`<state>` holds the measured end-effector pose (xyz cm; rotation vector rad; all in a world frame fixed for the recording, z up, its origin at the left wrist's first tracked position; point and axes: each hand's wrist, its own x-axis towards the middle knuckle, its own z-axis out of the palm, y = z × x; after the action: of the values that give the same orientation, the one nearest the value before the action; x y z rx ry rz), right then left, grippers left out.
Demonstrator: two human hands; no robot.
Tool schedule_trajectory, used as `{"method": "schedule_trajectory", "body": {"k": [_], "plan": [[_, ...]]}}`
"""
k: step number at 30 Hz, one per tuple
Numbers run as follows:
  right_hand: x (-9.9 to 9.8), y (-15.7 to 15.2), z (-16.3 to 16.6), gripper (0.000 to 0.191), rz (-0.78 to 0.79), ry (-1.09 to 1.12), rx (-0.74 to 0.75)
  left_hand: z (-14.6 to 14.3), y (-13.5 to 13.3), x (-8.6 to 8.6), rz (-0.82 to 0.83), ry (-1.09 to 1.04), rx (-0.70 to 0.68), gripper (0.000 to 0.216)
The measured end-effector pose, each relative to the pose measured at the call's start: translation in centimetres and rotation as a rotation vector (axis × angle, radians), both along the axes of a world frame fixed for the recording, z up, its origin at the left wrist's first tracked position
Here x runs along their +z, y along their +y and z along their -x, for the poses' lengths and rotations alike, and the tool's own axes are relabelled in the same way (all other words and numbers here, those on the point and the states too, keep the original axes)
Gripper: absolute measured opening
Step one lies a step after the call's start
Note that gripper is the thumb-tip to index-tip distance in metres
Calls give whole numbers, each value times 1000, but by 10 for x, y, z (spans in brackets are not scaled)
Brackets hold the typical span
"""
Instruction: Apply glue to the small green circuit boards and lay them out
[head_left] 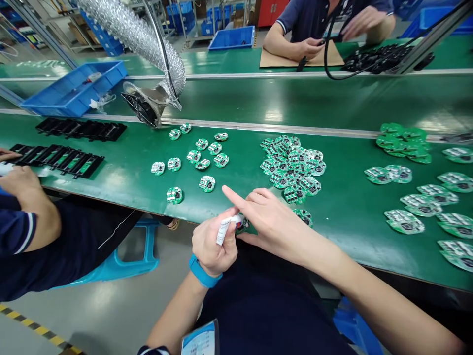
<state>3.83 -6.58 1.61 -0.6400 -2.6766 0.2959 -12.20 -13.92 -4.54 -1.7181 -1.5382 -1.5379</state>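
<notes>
My left hand (212,244), with a blue band at the wrist, is closed around a slim white printed tube (223,231) like a marker. The tube's far end meets a small green circuit board (243,224), mostly covered by my hands. My right hand (271,217) has its index finger stretched out to the left; its thumb and other fingers flank that board and appear to grip it, though the contact is partly hidden. Beyond the right hand lies a heap of round circuit boards (291,162). Several single boards (207,184) are scattered ahead and to the left.
More boards (404,222) lie at the right, with a green stack (402,140) behind. A fan on a foil duct (148,106) hangs near the rail. Black frames (62,158) and a co-worker's hands (20,182) are at left; another person (332,29) sits opposite. A blue tray (76,93) stands back left.
</notes>
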Motion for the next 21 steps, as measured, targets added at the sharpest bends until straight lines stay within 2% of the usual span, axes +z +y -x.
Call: {"method": "schedule_trajectory", "body": {"k": [2,5,8,10,12,15,18,21], "plan": [[-1,0,0,100,8,-1,-1,0,-1,2,15,-58,-2,21],[-5,6,1,103,21,-22,-3,4,-5,13,-33,-260,11,23],[-8,24,11,107,14,-44,-5,19,-9,28,-134,-516,106,29],[-9,45,30,107,17,-39,5,38,-12,36,-165,-687,201,32],[-7,67,65,106,36,-29,35,61,-17,39,-204,-816,289,33],[-2,91,138,100,71,-29,113,95,-29,36,-243,-929,380,34],[-4,97,213,96,68,-71,209,117,-46,27,-228,-962,432,35],[-19,94,267,95,45,-135,284,128,-59,20,-258,-944,487,34]]}}
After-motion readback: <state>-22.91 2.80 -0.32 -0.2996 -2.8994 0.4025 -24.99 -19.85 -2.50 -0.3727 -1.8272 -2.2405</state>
